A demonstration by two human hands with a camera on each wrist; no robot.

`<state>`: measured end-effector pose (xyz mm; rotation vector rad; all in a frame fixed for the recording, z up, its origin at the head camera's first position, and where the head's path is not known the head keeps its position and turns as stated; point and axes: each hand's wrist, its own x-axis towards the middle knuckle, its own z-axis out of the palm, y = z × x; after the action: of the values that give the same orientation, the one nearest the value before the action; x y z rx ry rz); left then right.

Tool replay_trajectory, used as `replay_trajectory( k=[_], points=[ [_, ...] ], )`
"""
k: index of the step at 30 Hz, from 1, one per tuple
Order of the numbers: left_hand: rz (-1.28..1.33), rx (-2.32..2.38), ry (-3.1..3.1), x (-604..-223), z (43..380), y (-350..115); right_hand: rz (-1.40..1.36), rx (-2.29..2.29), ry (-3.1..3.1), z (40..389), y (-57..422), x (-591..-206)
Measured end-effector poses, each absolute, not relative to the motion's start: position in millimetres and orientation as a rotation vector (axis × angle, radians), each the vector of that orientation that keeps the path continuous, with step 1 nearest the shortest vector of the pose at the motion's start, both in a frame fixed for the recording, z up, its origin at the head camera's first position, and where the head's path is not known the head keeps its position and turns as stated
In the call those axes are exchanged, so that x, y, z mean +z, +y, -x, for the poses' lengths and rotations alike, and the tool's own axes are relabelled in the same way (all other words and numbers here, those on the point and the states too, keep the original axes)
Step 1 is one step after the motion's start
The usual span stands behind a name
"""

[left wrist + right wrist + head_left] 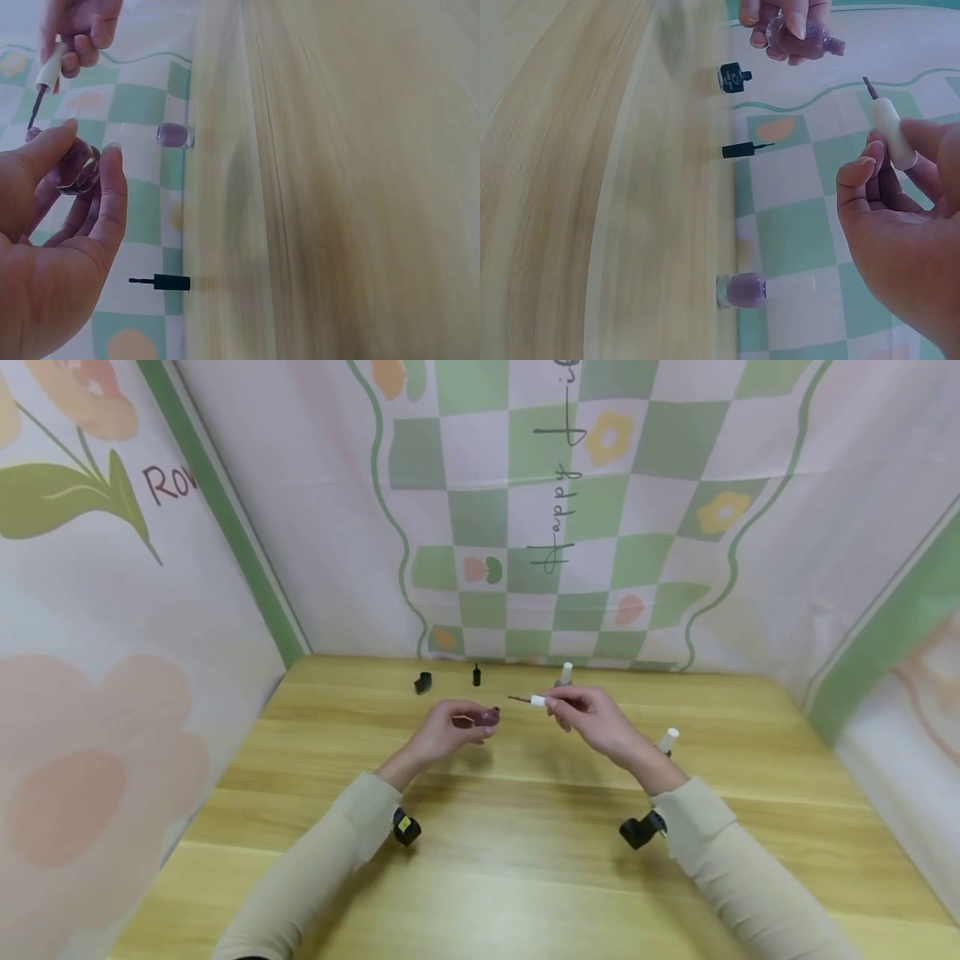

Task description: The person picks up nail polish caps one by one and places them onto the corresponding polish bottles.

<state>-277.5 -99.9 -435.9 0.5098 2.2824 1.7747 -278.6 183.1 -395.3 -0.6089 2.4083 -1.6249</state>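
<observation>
My left hand [442, 727] holds an uncapped purple nail polish bottle [487, 717] between thumb and fingers. The bottle is tilted, its neck toward the right hand, as the right wrist view shows. My right hand [592, 714] pinches the white cap of a nail polish brush [892, 131]. Its dark-coated bristles point left at the bottle's mouth; the right wrist view shows a gap between them. Both hands are raised above the wooden table [480, 877].
Toward the table's back edge stand an uncapped black nail polish bottle [733, 77] and a black brush cap [476, 675], bristles up. A white-capped purple bottle [744, 290] stands behind the right hand. Another white-capped bottle [669, 739] is partly hidden by the right forearm.
</observation>
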Motion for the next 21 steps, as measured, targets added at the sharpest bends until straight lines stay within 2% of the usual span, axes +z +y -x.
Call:
replay_trajectory(
  k=[21],
  points=[
    [-0.534, 1.782, 2.28, -437.7, 273.9, -98.6, 0.584, -1.697, 2.392, 272.5, 186.3, -389.2]
  ],
)
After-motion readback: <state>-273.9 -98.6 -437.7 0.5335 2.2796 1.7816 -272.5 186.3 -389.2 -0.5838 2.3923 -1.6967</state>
